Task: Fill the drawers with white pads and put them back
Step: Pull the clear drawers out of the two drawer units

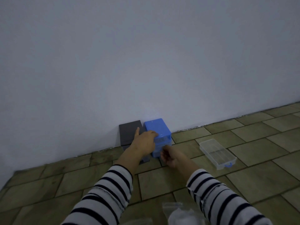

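Blue cabinet (159,132): we see a small, boxy plastic drawer unit with rounded corners and a smooth, glossy top, standing on the floor with its back to the wall.
Drawers in it: translucent fronts stacked below the blue top; they look pushed in, though the hands cover much of them.
Grey cabinet (129,134): a matte, dark, square-edged box just beside the blue one on its left, also against the wall.
Loose drawer (216,152): a clear, long, rectangular plastic tray with a blue handle at its near end, lying on the floor well apart to the right.
Floor (178,181): dull olive tiles with dark grout lines; bare tiles lie before the cabinets and around the loose drawer.
Wall (146,54): plain, pale and smooth, closing off the far side.
Left hand (144,140): our palm lies on the front left corner of the blue top, thumb raised toward the grey box, fingers (153,133) bent over the top edge.
Right hand (168,157): low at the lowest drawer front, fingers curled; we cannot tell whether they hold its handle.
Bag of white pads (178,213): crinkled clear plastic at the bottom edge, blurred, near our right sleeve.
Sleeves (110,192): soft knit, white with dark stripes.
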